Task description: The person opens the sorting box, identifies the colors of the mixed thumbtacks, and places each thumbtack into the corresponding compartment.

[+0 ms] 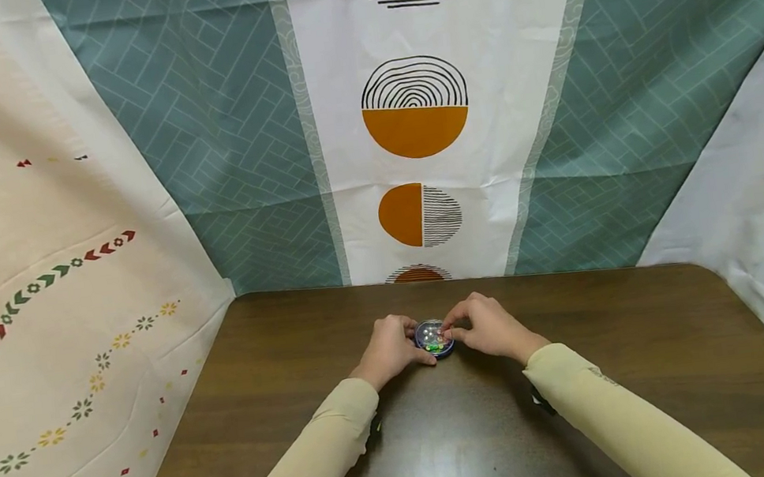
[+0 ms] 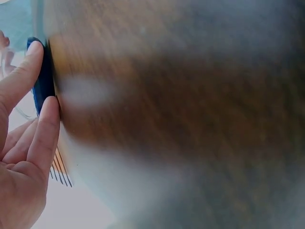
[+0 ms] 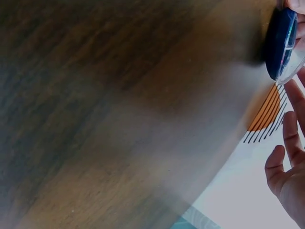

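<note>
A small round case with a dark blue base and a clear lid stands on the table, holding small colourful pieces too tiny to name. My left hand grips the case from the left, thumb and fingers on the rim of its blue base. From the right, my right hand reaches over the case, its thumb and forefinger pinched at the clear lid. In the right wrist view the lid looks tilted away from the base. The right fingertips are partly hidden in both wrist views.
The brown wooden table carries the case near its far edge. A patterned cloth hangs right behind that edge. Further cloths hang at the left and right sides.
</note>
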`<state>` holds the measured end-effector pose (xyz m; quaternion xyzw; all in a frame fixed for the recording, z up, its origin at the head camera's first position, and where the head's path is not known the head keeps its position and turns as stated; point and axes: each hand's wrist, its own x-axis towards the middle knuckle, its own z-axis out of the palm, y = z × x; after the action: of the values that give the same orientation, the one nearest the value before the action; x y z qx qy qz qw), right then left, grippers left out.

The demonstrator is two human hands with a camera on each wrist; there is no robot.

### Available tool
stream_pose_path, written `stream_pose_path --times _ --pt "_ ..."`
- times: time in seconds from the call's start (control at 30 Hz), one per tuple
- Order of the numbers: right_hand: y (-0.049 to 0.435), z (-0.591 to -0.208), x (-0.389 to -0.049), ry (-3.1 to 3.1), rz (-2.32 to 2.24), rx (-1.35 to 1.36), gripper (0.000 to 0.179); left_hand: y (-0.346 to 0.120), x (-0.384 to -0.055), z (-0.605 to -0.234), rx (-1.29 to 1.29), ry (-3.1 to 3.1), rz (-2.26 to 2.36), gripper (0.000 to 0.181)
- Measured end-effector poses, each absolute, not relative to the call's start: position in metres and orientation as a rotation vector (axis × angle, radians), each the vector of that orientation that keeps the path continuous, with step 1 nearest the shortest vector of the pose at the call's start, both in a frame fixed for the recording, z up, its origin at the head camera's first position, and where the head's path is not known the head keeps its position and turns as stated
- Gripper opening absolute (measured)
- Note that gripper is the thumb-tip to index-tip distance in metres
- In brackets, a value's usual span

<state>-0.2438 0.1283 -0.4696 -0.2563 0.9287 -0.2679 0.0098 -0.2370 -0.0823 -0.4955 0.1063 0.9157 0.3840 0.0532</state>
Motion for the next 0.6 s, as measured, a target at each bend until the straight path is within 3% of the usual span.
stream_pose_path --times 0.6 --pt "0.1257 -0.4786 -0.2411 2.968 -0.704 -0.833 0.014 -0.0872 -0.2379 -0.4888 0.426 2.711 1.148 0.067"
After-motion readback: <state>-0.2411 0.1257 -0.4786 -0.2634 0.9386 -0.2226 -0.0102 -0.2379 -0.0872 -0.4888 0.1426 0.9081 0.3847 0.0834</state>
